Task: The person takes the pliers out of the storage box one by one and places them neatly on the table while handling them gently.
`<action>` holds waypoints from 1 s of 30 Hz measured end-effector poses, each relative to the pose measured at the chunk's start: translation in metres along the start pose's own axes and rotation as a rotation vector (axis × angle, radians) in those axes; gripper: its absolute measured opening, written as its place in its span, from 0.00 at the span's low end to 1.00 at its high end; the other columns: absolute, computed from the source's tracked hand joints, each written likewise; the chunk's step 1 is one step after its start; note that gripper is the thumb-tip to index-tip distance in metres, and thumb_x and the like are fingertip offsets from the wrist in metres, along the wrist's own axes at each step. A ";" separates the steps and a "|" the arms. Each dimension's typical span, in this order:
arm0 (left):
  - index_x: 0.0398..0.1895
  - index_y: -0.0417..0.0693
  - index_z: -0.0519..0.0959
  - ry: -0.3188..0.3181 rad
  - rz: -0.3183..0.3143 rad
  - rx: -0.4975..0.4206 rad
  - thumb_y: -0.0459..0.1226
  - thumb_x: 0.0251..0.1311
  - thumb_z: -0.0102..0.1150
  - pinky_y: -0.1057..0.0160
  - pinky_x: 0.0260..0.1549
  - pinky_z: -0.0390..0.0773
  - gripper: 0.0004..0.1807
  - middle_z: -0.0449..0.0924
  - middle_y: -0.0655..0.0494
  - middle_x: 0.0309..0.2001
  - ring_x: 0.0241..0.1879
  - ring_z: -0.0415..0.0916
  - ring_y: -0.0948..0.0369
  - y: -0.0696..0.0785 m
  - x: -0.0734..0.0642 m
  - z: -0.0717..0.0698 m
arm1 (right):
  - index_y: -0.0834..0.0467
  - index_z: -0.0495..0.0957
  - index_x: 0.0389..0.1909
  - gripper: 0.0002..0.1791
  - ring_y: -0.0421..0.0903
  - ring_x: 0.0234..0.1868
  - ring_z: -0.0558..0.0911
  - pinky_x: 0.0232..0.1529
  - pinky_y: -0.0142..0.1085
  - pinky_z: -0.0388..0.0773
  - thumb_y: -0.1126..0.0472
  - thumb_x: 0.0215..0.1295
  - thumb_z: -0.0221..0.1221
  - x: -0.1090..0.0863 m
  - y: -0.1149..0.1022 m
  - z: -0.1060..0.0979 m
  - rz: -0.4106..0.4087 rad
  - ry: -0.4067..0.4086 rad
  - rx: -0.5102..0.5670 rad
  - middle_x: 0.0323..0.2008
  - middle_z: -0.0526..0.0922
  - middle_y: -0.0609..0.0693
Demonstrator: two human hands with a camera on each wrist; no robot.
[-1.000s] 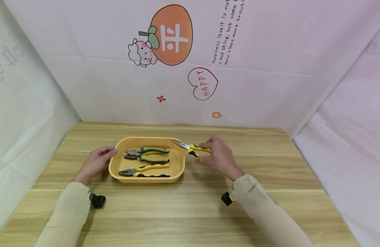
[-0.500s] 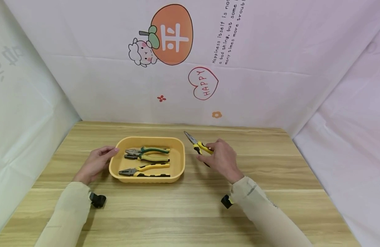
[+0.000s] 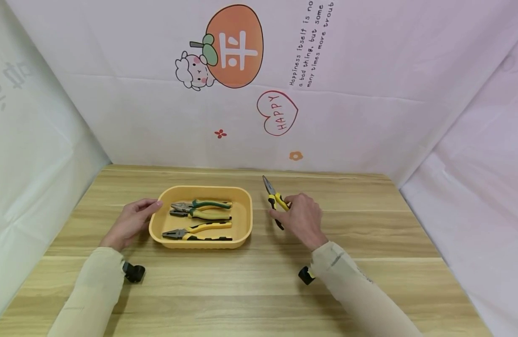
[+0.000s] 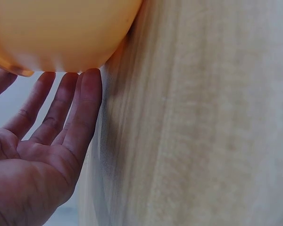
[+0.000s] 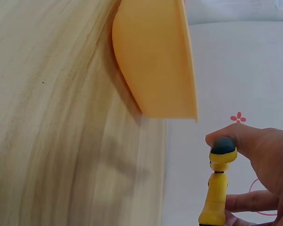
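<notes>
A yellow plastic basket [image 3: 246,234] stands on the table. My left hand [image 3: 134,220] holds its left end, thumb over the rim and fingertips against the outer wall [image 4: 61,42]. Inside, yellow-and-black pliers [image 3: 200,232] lie near the front. Behind them are pliers with green and pale yellow handles [image 3: 210,205], partly covering another pair with dark jaws. To the right of the basket, my right hand [image 3: 302,217] grips needle-nose pliers [image 3: 270,187] by the handles, tip pointing away from me. The right wrist view shows the pliers' yellow handle [image 5: 217,188] between thumb and fingers.
The wood-grain table [image 3: 225,290] runs back to a white printed cloth [image 3: 347,126]. Cloth also hangs at the left and right sides. A small black camera [image 3: 134,273] sits at the left wrist, another black camera [image 3: 306,275] at the right.
The needle-nose pliers have swung from pointing left over the basket's right rim to pointing away, and now stand clear of it. The left hand and basket have hardly moved.
</notes>
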State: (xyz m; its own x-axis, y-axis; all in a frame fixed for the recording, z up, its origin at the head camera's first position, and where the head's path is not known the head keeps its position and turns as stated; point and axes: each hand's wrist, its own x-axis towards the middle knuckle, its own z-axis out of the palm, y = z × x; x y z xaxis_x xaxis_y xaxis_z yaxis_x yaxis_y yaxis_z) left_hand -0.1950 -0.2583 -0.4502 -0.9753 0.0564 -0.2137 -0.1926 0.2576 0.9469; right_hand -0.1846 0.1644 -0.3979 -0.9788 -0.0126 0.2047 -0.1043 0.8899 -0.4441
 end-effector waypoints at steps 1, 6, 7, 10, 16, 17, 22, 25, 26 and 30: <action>0.71 0.30 0.65 -0.001 -0.003 0.000 0.56 0.73 0.54 0.69 0.47 0.82 0.39 0.66 0.37 0.67 0.47 0.75 0.72 0.000 0.000 0.000 | 0.57 0.88 0.28 0.21 0.45 0.20 0.69 0.19 0.35 0.62 0.42 0.51 0.76 0.000 0.000 0.001 0.004 0.001 0.001 0.17 0.71 0.47; 0.71 0.30 0.65 -0.007 -0.002 -0.002 0.55 0.74 0.54 0.69 0.47 0.82 0.39 0.65 0.35 0.68 0.47 0.75 0.72 -0.001 0.000 0.000 | 0.57 0.85 0.24 0.19 0.46 0.21 0.70 0.19 0.34 0.63 0.44 0.52 0.76 0.001 0.000 0.008 0.026 -0.008 -0.001 0.20 0.73 0.49; 0.71 0.30 0.64 -0.009 0.000 -0.003 0.55 0.74 0.53 0.69 0.47 0.82 0.39 0.64 0.35 0.68 0.47 0.75 0.72 -0.001 0.000 0.000 | 0.57 0.84 0.23 0.19 0.46 0.21 0.70 0.18 0.34 0.62 0.45 0.53 0.75 0.001 0.001 0.009 0.030 -0.009 0.000 0.20 0.72 0.49; 0.71 0.30 0.64 -0.012 0.000 -0.011 0.54 0.74 0.53 0.68 0.47 0.83 0.39 0.64 0.35 0.69 0.47 0.76 0.71 -0.001 0.001 0.000 | 0.56 0.80 0.18 0.22 0.45 0.20 0.69 0.17 0.33 0.61 0.44 0.54 0.75 0.002 0.001 0.013 0.037 -0.011 0.000 0.19 0.71 0.49; 0.71 0.31 0.64 -0.004 -0.003 -0.013 0.54 0.74 0.54 0.68 0.47 0.82 0.39 0.65 0.35 0.68 0.48 0.76 0.71 -0.002 0.002 0.000 | 0.54 0.71 0.11 0.28 0.44 0.17 0.68 0.15 0.32 0.60 0.43 0.57 0.72 0.004 0.005 0.020 0.067 -0.030 0.005 0.17 0.69 0.48; 0.71 0.30 0.64 -0.003 -0.003 -0.014 0.54 0.74 0.54 0.68 0.47 0.82 0.38 0.65 0.35 0.68 0.47 0.76 0.71 -0.002 0.002 0.000 | 0.54 0.70 0.11 0.28 0.44 0.17 0.68 0.15 0.33 0.61 0.43 0.58 0.72 0.005 0.006 0.020 0.076 -0.035 0.007 0.16 0.69 0.48; 0.71 0.30 0.65 0.001 -0.004 -0.013 0.54 0.74 0.54 0.69 0.46 0.83 0.38 0.65 0.35 0.68 0.47 0.76 0.72 -0.002 0.002 0.000 | 0.54 0.69 0.12 0.28 0.43 0.16 0.67 0.15 0.32 0.61 0.43 0.60 0.70 0.006 0.008 0.025 0.129 -0.068 0.008 0.15 0.68 0.48; 0.71 0.30 0.65 0.002 -0.006 -0.015 0.54 0.74 0.54 0.69 0.47 0.82 0.38 0.65 0.35 0.68 0.47 0.76 0.72 -0.002 0.002 0.000 | 0.54 0.67 0.11 0.30 0.42 0.15 0.65 0.15 0.32 0.60 0.43 0.61 0.69 0.007 0.010 0.028 0.137 -0.077 -0.007 0.13 0.66 0.46; 0.71 0.31 0.65 0.003 -0.006 -0.015 0.54 0.74 0.54 0.69 0.47 0.82 0.38 0.65 0.35 0.68 0.47 0.76 0.72 -0.002 0.002 0.000 | 0.54 0.67 0.11 0.30 0.42 0.15 0.64 0.16 0.32 0.60 0.43 0.62 0.69 0.007 0.011 0.029 0.138 -0.080 -0.011 0.13 0.65 0.46; 0.71 0.31 0.65 0.007 -0.007 -0.011 0.54 0.74 0.54 0.69 0.47 0.82 0.38 0.65 0.36 0.68 0.47 0.75 0.72 -0.002 0.002 0.000 | 0.55 0.66 0.11 0.30 0.42 0.15 0.64 0.17 0.33 0.60 0.43 0.62 0.68 0.008 0.014 0.033 0.144 -0.090 -0.028 0.13 0.64 0.46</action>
State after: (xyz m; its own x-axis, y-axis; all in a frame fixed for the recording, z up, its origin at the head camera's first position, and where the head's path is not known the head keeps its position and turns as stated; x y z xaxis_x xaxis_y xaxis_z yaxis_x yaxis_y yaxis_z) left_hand -0.1967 -0.2583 -0.4529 -0.9747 0.0479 -0.2184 -0.2003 0.2472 0.9480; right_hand -0.1997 0.1620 -0.4314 -0.9952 0.0766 0.0614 0.0421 0.8977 -0.4386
